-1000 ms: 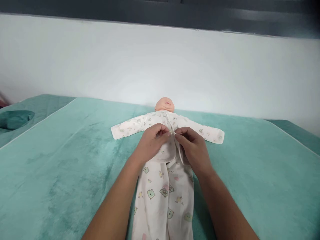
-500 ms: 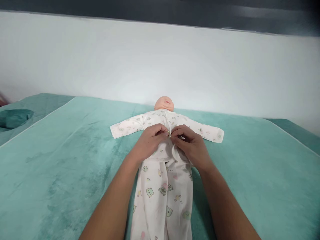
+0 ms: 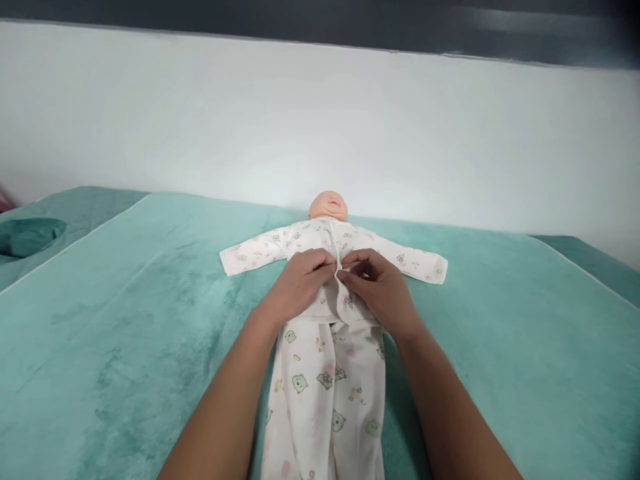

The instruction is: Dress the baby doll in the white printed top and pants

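Note:
A baby doll [image 3: 328,205] lies on its back, its head toward the wall. It wears a white printed long-sleeved shirt [image 3: 265,249], sleeves spread to both sides, and matching trousers [image 3: 320,393]. At the middle of the chest, my left hand [image 3: 307,277] pinches the left side of the shirt's front opening. My right hand [image 3: 377,283] pinches the overlapping right edge close beside it. The fingertips nearly meet, and any fastener between them is hidden. Below the hands, the shirt flap hangs down over the waist of the trousers.
A teal plush cover [image 3: 150,333] spreads under the doll. Behind it rises a white wall or headboard [image 3: 320,127] with a dark band [image 3: 250,20] above. A dark green cloth bundle [image 3: 30,237] lies at the far left.
Both hands stay at the chest. The right fingers have drawn the right edge slightly leftward over the other side, and the lower flap now lies flatter and further left.

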The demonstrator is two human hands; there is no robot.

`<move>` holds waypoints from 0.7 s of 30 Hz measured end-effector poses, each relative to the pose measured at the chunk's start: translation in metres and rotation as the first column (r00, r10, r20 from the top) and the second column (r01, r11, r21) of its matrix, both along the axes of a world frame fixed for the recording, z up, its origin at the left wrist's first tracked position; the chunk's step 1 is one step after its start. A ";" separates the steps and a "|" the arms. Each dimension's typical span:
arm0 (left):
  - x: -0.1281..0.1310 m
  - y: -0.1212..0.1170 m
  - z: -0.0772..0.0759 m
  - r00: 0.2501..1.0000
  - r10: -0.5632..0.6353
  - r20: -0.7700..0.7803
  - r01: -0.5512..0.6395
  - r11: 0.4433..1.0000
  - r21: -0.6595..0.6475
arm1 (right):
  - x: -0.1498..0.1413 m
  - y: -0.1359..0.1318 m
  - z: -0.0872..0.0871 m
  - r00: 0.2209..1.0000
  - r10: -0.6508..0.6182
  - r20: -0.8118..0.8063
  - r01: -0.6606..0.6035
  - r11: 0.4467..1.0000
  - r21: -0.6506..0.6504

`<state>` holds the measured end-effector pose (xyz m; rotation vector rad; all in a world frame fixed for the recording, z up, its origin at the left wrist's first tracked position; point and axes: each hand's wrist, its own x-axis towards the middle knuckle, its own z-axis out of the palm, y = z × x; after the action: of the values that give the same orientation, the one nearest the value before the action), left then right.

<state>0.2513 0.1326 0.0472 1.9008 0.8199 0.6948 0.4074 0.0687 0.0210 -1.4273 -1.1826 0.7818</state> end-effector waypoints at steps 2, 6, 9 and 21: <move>0.001 0.001 -0.001 1.000 -0.014 -0.018 0.015 0.999 0.043 | -0.001 0.000 0.002 0.999 0.003 0.044 -0.003 1.000 -0.014; 0.004 0.002 -0.003 0.996 -0.018 -0.088 0.032 0.986 0.161 | 0.000 0.000 0.003 0.996 0.016 0.090 -0.014 1.000 -0.021; 0.006 0.002 -0.003 0.989 0.011 -0.146 0.024 0.972 0.234 | 0.001 0.000 0.002 0.993 0.014 0.116 -0.012 1.000 -0.020; 0.004 0.004 -0.008 0.999 -0.031 0.016 0.030 0.997 0.076 | 0.003 0.003 -0.002 0.997 0.045 -0.068 -0.044 0.999 0.017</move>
<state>0.2549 0.1370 0.0390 1.9683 0.7616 0.7315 0.4104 0.0713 0.0186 -1.3553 -1.1690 0.8435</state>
